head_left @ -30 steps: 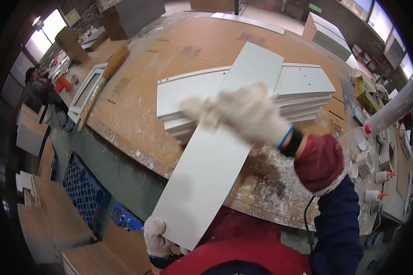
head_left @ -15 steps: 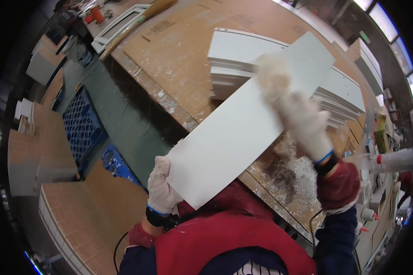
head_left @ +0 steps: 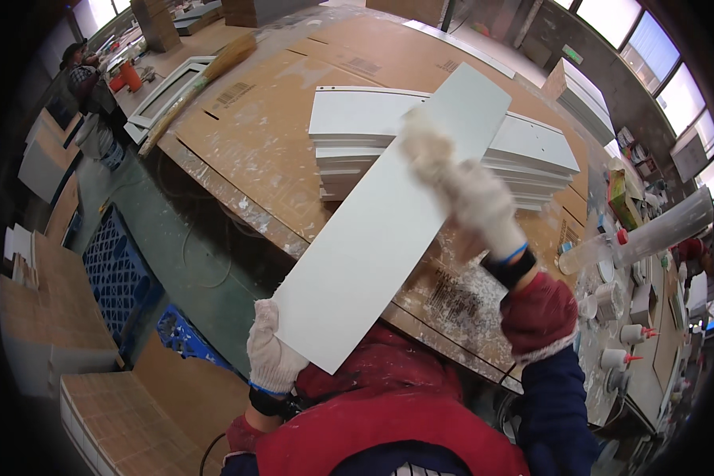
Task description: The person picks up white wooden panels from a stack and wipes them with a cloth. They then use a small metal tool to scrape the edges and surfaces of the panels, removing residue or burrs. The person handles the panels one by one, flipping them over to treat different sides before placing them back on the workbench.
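A long white panel (head_left: pixel 373 238) slants from my lap up toward a stack of white panels (head_left: pixel 357 119) on the table. My left hand (head_left: pixel 273 349), in a white knit glove, grips the panel's near left corner, with the thumb over its edge. My right hand (head_left: pixel 484 208), gloved too, is closed on a cream-coloured rag (head_left: pixel 427 151) that lies against the panel's upper face, toward the far end. Motion smears the rag and the right fingers. The panel's far end covers the middle of the stack.
Cardboard with white specks covers the table (head_left: pixel 270 143). A broom (head_left: pixel 206 87) and a white frame (head_left: pixel 166 91) lie at its far left. Clear cylinders (head_left: pixel 666 226) and white bottles (head_left: pixel 615 358) are at right. A blue pallet (head_left: pixel 119 270) stands left. Another person (head_left: pixel 87 87) is far left.
The view has lifted and shows more of the room. The panel appears more upright in the picture. Both hands keep their holds, the rag still on the panel's far half.
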The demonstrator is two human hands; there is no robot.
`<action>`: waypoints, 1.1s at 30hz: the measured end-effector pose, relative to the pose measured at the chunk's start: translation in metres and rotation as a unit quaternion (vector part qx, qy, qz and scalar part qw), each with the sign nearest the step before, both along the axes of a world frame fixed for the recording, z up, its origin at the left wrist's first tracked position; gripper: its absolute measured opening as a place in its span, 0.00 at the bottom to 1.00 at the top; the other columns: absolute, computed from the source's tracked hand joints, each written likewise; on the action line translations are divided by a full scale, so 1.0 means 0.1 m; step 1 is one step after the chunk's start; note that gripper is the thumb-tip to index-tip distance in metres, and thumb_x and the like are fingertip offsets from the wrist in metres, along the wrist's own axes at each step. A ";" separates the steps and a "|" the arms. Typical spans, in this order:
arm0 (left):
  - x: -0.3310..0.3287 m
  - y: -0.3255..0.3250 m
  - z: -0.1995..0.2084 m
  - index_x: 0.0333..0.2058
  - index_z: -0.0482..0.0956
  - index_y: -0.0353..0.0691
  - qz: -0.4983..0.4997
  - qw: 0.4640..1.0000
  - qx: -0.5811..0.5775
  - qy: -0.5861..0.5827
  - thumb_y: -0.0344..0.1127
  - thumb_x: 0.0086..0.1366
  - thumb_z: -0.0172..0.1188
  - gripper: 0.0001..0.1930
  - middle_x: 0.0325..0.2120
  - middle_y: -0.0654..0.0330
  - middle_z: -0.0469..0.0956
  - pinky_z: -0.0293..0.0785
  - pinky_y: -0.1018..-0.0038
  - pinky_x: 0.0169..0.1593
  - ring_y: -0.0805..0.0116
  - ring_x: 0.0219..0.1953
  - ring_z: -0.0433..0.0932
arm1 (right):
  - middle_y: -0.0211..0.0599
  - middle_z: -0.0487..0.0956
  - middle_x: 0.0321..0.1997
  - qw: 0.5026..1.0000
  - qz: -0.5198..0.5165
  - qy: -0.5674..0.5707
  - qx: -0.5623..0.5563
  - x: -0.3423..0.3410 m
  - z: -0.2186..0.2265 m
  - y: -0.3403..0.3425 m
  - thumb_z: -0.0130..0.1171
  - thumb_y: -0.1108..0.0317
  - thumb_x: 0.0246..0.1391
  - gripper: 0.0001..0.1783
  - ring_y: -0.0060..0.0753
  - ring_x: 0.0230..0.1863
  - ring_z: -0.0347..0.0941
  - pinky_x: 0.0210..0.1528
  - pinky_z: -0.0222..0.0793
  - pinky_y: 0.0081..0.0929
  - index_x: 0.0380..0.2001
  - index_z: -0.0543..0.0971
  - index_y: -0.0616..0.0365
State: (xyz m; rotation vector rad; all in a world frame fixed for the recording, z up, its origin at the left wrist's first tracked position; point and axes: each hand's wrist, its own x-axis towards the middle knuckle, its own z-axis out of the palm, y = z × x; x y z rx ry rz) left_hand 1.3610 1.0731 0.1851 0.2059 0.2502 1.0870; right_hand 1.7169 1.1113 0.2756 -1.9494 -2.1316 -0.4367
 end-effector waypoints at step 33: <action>-0.28 0.36 -0.03 0.59 0.59 0.29 0.033 0.989 -0.049 0.133 0.37 0.68 0.50 0.25 0.56 0.42 0.66 0.69 0.49 0.57 0.50 0.56 0.69 | 0.45 0.76 0.30 0.950 -0.037 0.283 -0.129 -0.49 -0.96 -0.77 0.55 0.61 0.51 0.12 0.50 0.34 0.75 0.35 0.72 0.43 0.33 0.74 0.57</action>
